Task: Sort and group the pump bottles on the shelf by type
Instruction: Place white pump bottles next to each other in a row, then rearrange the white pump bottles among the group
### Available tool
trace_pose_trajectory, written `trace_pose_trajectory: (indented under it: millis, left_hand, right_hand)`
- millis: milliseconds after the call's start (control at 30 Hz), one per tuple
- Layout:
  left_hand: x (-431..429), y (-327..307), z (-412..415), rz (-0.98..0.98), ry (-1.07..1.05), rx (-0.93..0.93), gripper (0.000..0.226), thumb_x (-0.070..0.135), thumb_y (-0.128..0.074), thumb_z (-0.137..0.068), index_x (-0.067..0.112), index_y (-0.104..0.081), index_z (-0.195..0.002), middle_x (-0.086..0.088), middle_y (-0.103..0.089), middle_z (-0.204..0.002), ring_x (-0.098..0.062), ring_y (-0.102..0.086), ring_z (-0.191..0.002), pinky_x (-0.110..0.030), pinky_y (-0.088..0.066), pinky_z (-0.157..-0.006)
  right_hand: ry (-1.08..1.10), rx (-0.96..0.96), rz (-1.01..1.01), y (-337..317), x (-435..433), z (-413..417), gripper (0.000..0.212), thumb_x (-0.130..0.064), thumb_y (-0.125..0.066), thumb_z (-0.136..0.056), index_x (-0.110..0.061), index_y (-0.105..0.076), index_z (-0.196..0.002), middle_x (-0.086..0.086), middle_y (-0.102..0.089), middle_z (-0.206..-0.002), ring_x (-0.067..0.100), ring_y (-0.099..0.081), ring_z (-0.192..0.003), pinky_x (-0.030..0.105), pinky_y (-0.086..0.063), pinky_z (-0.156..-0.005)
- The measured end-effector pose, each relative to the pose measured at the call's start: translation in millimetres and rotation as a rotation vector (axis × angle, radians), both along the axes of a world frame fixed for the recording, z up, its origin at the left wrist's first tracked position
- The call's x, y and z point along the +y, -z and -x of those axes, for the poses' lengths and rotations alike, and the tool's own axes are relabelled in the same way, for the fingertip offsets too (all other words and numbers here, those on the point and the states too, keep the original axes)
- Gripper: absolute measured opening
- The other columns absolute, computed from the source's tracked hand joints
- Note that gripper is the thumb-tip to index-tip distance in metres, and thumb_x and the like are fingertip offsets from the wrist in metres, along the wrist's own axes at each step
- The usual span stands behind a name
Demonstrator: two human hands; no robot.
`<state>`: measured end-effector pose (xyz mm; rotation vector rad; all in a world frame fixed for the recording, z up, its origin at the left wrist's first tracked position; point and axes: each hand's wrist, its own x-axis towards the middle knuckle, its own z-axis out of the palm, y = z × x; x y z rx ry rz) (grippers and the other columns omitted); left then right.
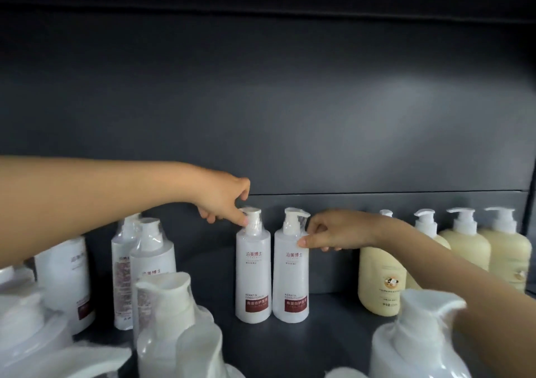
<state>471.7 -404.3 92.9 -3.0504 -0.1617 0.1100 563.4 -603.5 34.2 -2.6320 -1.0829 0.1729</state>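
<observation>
The sort looked about half done. At the centre of the shelf, the left hand kept a pinching grip on the left white bottle by its pump. The right hand pinched the neck of the right white bottle. The cream bottles stood grouped at three o'clock, while the wrapped bottles at nine o'clock seemed unsorted.

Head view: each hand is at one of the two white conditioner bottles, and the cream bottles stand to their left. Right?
No: the head view shows the cream bottles to the right of the white conditioner bottles. The left hand and right hand are each at one.
</observation>
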Motion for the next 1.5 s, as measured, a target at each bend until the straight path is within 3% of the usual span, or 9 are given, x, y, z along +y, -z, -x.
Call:
trace_pose_trajectory:
  millis: [167,300,500,600,700,767,900,1233,1500]
  left_hand:
    - [-8,-24,37,0.012,-0.039,0.015,0.037,0.040,-0.055,-0.089,0.016,-0.048,-0.117,0.005,-0.054,-0.077,-0.005,-0.051,-0.059,-0.019,-0.043,-0.057]
    - [-7,-32,70,-0.201,-0.051,-0.080,0.040,0.044,-0.053,-0.089,0.016,-0.050,-0.118,0.006,-0.052,-0.092,-0.016,-0.052,-0.087,-0.029,-0.044,-0.080]
    - [-4,-41,117,-0.343,-0.104,-0.204,0.038,0.041,-0.051,-0.091,0.015,-0.051,-0.119,0.001,-0.058,-0.115,-0.015,-0.043,-0.090,-0.025,-0.037,-0.081]
    - [7,-45,135,-0.395,-0.134,-0.212,0.033,0.037,-0.049,-0.092,0.016,-0.051,-0.119,0.002,-0.057,-0.104,-0.015,-0.042,-0.090,-0.027,-0.038,-0.082]
    - [25,-51,151,-0.414,-0.148,-0.226,0.033,0.037,-0.047,-0.093,0.017,-0.050,-0.118,0.013,-0.044,-0.079,-0.015,-0.043,-0.089,-0.029,-0.040,-0.080]
    - [37,-55,160,-0.412,-0.155,-0.242,0.033,0.038,-0.047,-0.093,0.017,-0.050,-0.118,0.016,-0.041,-0.075,-0.014,-0.043,-0.088,-0.027,-0.037,-0.077]
    - [67,-60,172,-0.440,-0.144,-0.251,0.034,0.041,-0.046,-0.093,0.018,-0.052,-0.117,0.010,-0.047,-0.090,-0.014,-0.043,-0.092,-0.030,-0.041,-0.086]
    - [157,-55,155,-0.556,0.028,-0.197,0.032,0.044,-0.045,-0.091,0.022,-0.052,-0.114,0.003,-0.057,-0.106,-0.018,-0.053,-0.094,-0.038,-0.049,-0.087]
    - [181,-19,107,-0.434,0.217,-0.257,0.035,0.043,-0.045,-0.092,0.018,-0.053,-0.115,-0.001,-0.056,-0.112,-0.023,-0.055,-0.099,-0.037,-0.050,-0.084]
  right_hand:
    - [-0.062,-0.175,0.128,-37,-10,23,0.050,-0.048,-0.055,-0.088,-0.001,-0.059,-0.106,0.015,-0.065,-0.109,0.032,-0.058,-0.104,0.037,-0.044,-0.092]
    - [-0.039,-0.331,0.189,-61,-15,43,0.050,-0.051,-0.059,-0.084,-0.016,-0.054,-0.119,-0.002,-0.058,-0.117,0.018,-0.054,-0.108,0.033,-0.042,-0.099]
    - [-0.056,-0.553,0.245,-78,1,83,0.058,-0.051,-0.060,-0.082,-0.019,-0.046,-0.128,0.001,-0.052,-0.127,0.023,-0.049,-0.113,0.035,-0.043,-0.096]
    - [-0.099,-0.605,0.283,-85,14,101,0.056,-0.052,-0.058,-0.083,-0.020,-0.048,-0.128,-0.002,-0.052,-0.128,0.022,-0.050,-0.115,0.036,-0.043,-0.097]
    - [-0.155,-0.580,0.233,-94,29,112,0.055,-0.054,-0.058,-0.082,-0.021,-0.051,-0.125,-0.005,-0.052,-0.125,0.019,-0.050,-0.114,0.036,-0.042,-0.100]
    - [-0.183,-0.558,0.206,-98,40,120,0.053,-0.055,-0.058,-0.082,-0.019,-0.054,-0.121,-0.006,-0.054,-0.118,0.016,-0.051,-0.109,0.036,-0.042,-0.101]
    - [-0.202,-0.584,0.211,-99,69,131,0.047,-0.053,-0.057,-0.083,-0.019,-0.058,-0.116,-0.008,-0.055,-0.102,0.017,-0.054,-0.108,0.036,-0.044,-0.099]
    - [-0.186,-0.495,0.230,-99,150,149,0.037,-0.046,-0.057,-0.086,-0.022,-0.058,-0.115,-0.011,-0.063,-0.113,0.011,-0.057,-0.108,0.033,-0.044,-0.099]
    - [-0.121,-0.346,0.185,-62,191,121,0.039,-0.043,-0.058,-0.088,-0.017,-0.056,-0.118,-0.008,-0.062,-0.109,0.008,-0.056,-0.096,0.023,-0.046,-0.091]
